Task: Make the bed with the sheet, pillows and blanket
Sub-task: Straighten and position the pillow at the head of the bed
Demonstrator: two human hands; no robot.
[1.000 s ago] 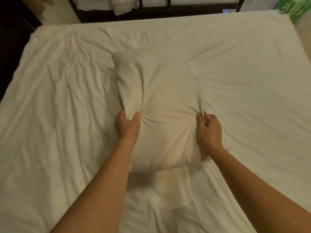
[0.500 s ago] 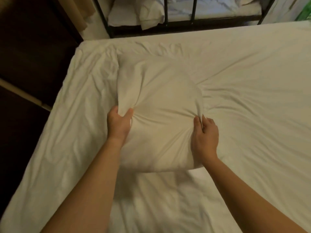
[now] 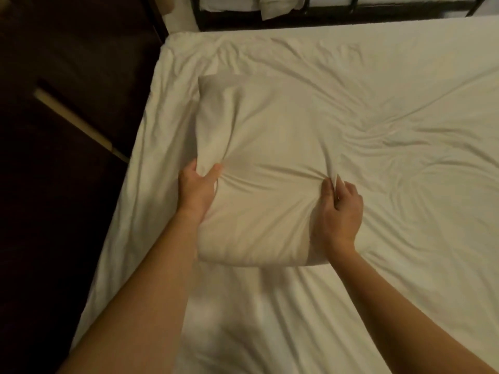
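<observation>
Over the left part of the bed (image 3: pixel 151 184): the pillow (image 3: pixel 270 152) is held just above the sheet (image 3: pixel 405 125), near the left edge and short of the head end. Its near edge appears raised, with shadow cast beneath. Whether the far edge rests on the sheet cannot be told.
Left hand (image 3: pixel 197 193): the pillow's left edge is clamped, thumb on top and fingers (image 3: pixel 190 168) curled round the side. Cloth is gathered into creases at the grip.
Right hand (image 3: pixel 341 211): the right edge is gripped, with a fold of the case pinched between thumb and fingers.
Sheet: spread over the bed and wrinkled, most heavily to the right of the pillow.
Handling, as judged: the pillow is taken to be light, soft and limp. It is dented deeply where gripped and would be expected to sag if held by one side only. It is not considered fragile. The case may slide over the filling, so a pinch of cloth alone is rated less secure than a handful that includes filling.
Hold points, as judged: the two opposite side edges, about mid-length, are considered suitable.
Surroundings: a dark metal frame (image 3: pixel 332 12) with other bedding is noted beyond the head end, and a dark floor (image 3: pixel 54 211) lies to the left.
</observation>
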